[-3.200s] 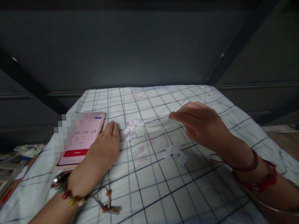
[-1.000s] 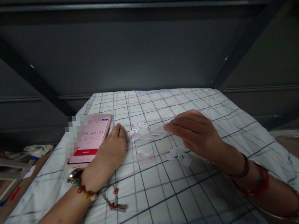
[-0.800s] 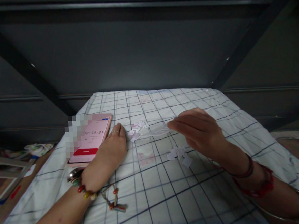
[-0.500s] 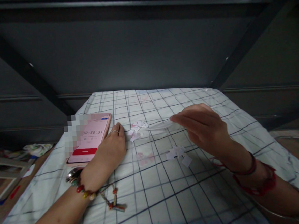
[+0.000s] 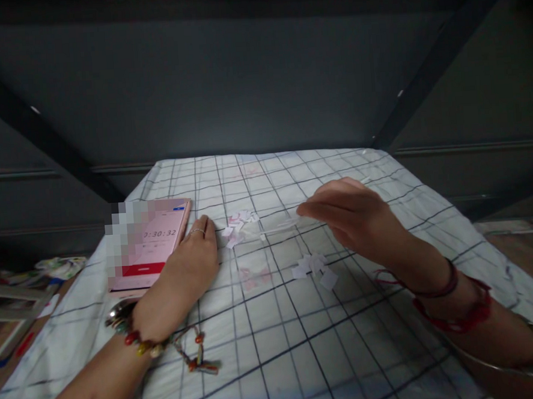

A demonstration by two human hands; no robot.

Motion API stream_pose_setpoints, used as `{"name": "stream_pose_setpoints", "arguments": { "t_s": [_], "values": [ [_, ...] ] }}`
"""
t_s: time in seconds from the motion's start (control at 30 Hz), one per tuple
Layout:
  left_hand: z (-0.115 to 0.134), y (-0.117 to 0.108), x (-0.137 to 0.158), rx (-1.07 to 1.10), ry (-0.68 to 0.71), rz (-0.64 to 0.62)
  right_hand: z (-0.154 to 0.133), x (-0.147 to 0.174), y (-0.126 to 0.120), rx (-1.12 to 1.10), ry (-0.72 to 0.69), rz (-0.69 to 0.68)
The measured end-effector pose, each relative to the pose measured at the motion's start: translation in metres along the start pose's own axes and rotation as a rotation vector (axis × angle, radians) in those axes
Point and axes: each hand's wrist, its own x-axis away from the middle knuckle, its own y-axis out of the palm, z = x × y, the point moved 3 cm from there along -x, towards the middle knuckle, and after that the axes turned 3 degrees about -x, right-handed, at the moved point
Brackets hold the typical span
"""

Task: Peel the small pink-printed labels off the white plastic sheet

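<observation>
My right hand (image 5: 355, 215) is closed in a pinch around a pair of thin, clear tweezers (image 5: 280, 224). Their prongs point left, towards a small heap of white paper pieces (image 5: 241, 224), some with pink marks. Whether a piece sits between the tips is too faint to tell. A second group of plain white paper squares (image 5: 316, 266) lies below the right hand. Palm down on the cloth, my left hand (image 5: 191, 255) rests beside the phone (image 5: 161, 245), fingers stretched out and holding nothing.
A white cloth with dark grid lines (image 5: 265, 332) covers the table. The pink-framed phone displays a running timer. Faint pink-printed patches (image 5: 254, 277) show on the cloth between the paper groups. A dark panel (image 5: 241, 80) rises behind the table; a pale wooden frame (image 5: 18, 317) stands at left.
The view has shifted slightly, so everything sits a little further left and up. Both hands keep nearly the same pose, the tweezers still by the heap. The timer has advanced a second.
</observation>
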Motion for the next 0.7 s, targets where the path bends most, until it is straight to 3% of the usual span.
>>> {"name": "stream_pose_setpoints", "arguments": {
  "t_s": [0.13, 0.33, 0.5, 0.7],
  "values": [
    [-0.003, 0.002, 0.0, 0.03, -0.007, 0.033, 0.013, 0.007, -0.012, -0.115, 0.053, -0.069],
    [-0.006, 0.002, 0.002, 0.08, 0.062, 0.065, 0.014, 0.006, -0.017, -0.05, 0.055, -0.022],
    [-0.005, -0.001, 0.001, 0.101, 0.03, 0.041, 0.023, 0.01, -0.03, -0.148, 0.119, -0.174],
    [-0.003, -0.007, 0.001, 0.117, 0.016, -0.005, 0.028, 0.015, -0.038, -0.072, 0.141, -0.076]
  ]
}}
